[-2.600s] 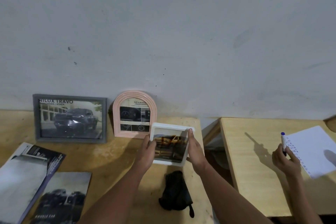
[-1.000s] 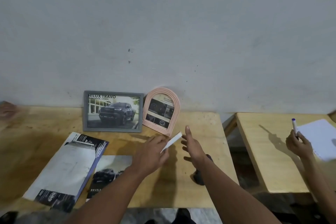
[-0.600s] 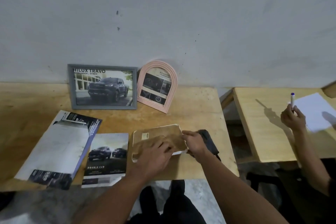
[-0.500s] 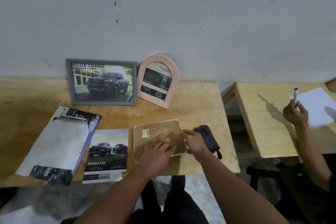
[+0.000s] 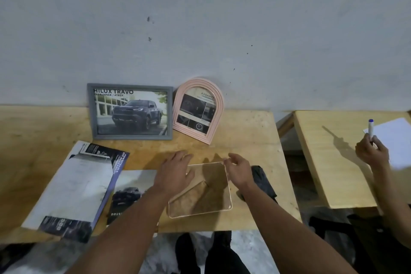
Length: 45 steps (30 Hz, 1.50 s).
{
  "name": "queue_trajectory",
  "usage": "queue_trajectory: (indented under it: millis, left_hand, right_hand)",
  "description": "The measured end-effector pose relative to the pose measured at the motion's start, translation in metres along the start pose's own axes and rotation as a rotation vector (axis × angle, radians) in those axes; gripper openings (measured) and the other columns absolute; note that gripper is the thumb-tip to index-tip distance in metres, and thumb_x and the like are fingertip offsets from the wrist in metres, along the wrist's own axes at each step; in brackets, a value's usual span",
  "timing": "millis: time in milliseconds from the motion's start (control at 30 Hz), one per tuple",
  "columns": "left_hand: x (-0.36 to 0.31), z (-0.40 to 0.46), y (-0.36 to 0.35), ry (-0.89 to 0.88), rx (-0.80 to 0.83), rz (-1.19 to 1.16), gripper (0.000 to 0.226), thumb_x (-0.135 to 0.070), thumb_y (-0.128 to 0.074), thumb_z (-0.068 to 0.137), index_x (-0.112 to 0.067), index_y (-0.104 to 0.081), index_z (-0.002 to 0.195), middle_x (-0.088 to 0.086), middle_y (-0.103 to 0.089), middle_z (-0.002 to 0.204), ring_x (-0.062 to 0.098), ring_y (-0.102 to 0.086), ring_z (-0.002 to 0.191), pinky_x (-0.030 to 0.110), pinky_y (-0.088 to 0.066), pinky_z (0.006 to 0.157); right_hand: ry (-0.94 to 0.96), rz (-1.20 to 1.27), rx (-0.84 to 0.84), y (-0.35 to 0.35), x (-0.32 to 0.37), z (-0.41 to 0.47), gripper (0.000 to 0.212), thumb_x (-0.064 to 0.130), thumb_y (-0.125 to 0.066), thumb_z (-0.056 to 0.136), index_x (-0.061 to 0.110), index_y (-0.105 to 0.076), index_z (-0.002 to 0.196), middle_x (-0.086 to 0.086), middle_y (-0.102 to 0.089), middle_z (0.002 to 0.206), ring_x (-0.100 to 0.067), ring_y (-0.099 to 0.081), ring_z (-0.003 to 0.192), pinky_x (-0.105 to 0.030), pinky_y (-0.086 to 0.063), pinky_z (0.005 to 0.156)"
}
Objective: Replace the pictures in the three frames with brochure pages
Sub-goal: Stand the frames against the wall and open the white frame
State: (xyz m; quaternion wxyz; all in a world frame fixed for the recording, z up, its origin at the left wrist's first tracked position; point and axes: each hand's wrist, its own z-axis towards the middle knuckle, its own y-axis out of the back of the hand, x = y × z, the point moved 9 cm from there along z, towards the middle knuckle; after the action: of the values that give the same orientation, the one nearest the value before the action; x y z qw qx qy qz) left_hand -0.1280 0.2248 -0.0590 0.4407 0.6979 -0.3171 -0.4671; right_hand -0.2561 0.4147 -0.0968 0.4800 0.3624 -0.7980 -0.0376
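My left hand [image 5: 175, 173] and right hand [image 5: 239, 168] hovered with a released grip over the white-rimmed square frame [image 5: 200, 189] lying face-down on the wooden surface [image 5: 244, 140]; careless prying might crack its backing.

1. The grey frame [image 5: 130, 111], leaning on the wall at the back of the counter [image 5: 246, 140], holds a page headed "HILUX TRAVO", with "PRERUNNER / 4TREX" in smaller print under it.
2. The pink arched frame [image 5: 198, 108], just right of the grey frame, shows "ADVANCE" near its top; the smaller print below is too small to read.
3. The folded brochure [image 5: 75, 187], in front of and left of the grey frame, carries "POWERTRAIN &" along its dark edge; the second line is unclear.
4. The brochure page [image 5: 129, 193] beside it shows "DOUB", the rest hidden by an arm.
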Motion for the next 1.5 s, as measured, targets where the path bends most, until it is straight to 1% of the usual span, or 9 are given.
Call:
queue_trajectory:
  millis: [133,267,433,667,1100,1233,1333,1433,1500]
  left_hand:
    - [0.010,0.076,0.078,0.093,-0.168,-0.111,0.061,-0.045,-0.054,0.101,-0.017,-0.044,0.154,0.005,-0.042,0.159,0.027,-0.039,0.146,0.049,-0.039,0.117]
    - [0.020,0.126,0.117,0.221,-0.195,-0.265,0.061,-0.044,-0.052,0.102,-0.017,-0.039,0.156,0.006,-0.033,0.165,0.030,-0.035,0.149,0.051,-0.037,0.117]
    - [0.030,0.154,0.116,0.297,-0.194,-0.342,0.063,-0.043,-0.049,0.105,-0.022,-0.029,0.161,0.003,-0.022,0.170,0.029,-0.024,0.156,0.053,-0.031,0.120]
    - [0.032,0.166,0.095,0.336,-0.199,-0.300,0.067,-0.044,-0.049,0.104,-0.022,-0.024,0.162,-0.002,-0.019,0.171,0.024,-0.013,0.159,0.058,-0.037,0.117]
    - [0.040,0.167,0.085,0.426,-0.293,-0.371,0.066,-0.043,-0.056,0.101,-0.024,-0.030,0.158,0.000,-0.024,0.165,0.034,-0.042,0.144,0.056,-0.052,0.103]
    - [0.045,0.173,0.079,0.485,-0.240,-0.534,0.070,-0.041,-0.059,0.100,-0.025,-0.028,0.161,0.006,-0.035,0.163,0.034,-0.040,0.146,0.054,-0.043,0.112]
    - [0.040,0.177,0.080,0.453,-0.238,-0.629,0.066,-0.043,-0.061,0.094,-0.033,-0.036,0.155,0.004,-0.052,0.149,0.030,-0.056,0.131,0.052,-0.047,0.108]
    - [0.042,0.175,0.079,0.483,-0.268,-0.711,0.064,-0.039,-0.062,0.096,-0.030,-0.040,0.155,0.002,-0.049,0.151,0.027,-0.057,0.130,0.042,-0.045,0.106]
    - [0.045,0.172,0.079,0.486,-0.296,-0.744,0.065,-0.041,-0.062,0.092,-0.030,-0.042,0.153,0.001,-0.050,0.150,0.026,-0.058,0.128,0.047,-0.048,0.108]
  right_hand:
    - [0.166,0.009,-0.106,0.017,0.076,0.031,0.047,0.033,-0.057,0.103,0.014,-0.053,0.146,-0.006,-0.059,0.142,-0.027,-0.057,0.129,-0.039,-0.047,0.108]
    - [0.231,0.019,-0.158,0.022,0.126,0.065,0.049,0.034,-0.057,0.103,0.018,-0.049,0.149,-0.007,-0.057,0.147,-0.028,-0.057,0.131,-0.044,-0.047,0.110]
    - [0.291,0.000,-0.159,0.009,0.152,0.091,0.050,0.035,-0.060,0.102,0.020,-0.048,0.148,-0.005,-0.060,0.143,-0.027,-0.061,0.125,-0.042,-0.053,0.100]
    - [0.279,-0.076,-0.195,0.003,0.149,0.112,0.040,0.025,-0.064,0.100,0.019,-0.055,0.139,-0.005,-0.068,0.128,-0.024,-0.066,0.111,-0.038,-0.056,0.089]
    - [0.324,-0.037,-0.211,0.024,0.153,0.125,0.027,0.015,-0.061,0.099,0.017,-0.062,0.126,0.001,-0.067,0.107,-0.017,-0.063,0.092,-0.018,-0.046,0.067]
    - [0.328,0.022,-0.202,0.033,0.152,0.132,0.029,0.010,-0.059,0.100,0.018,-0.062,0.127,0.001,-0.067,0.107,-0.020,-0.067,0.092,-0.027,-0.056,0.075]
    - [0.329,0.058,-0.199,0.037,0.153,0.138,0.032,0.007,-0.058,0.100,0.018,-0.063,0.129,0.002,-0.066,0.107,-0.013,-0.066,0.089,-0.023,-0.056,0.076]
    - [0.352,0.098,-0.220,0.041,0.155,0.144,0.035,0.005,-0.056,0.099,0.019,-0.066,0.130,0.005,-0.070,0.111,-0.001,-0.065,0.090,-0.027,-0.057,0.085]
    - [0.367,0.121,-0.222,0.043,0.157,0.147,0.036,0.006,-0.057,0.099,0.021,-0.068,0.130,0.007,-0.071,0.115,0.003,-0.065,0.093,-0.019,-0.056,0.082]
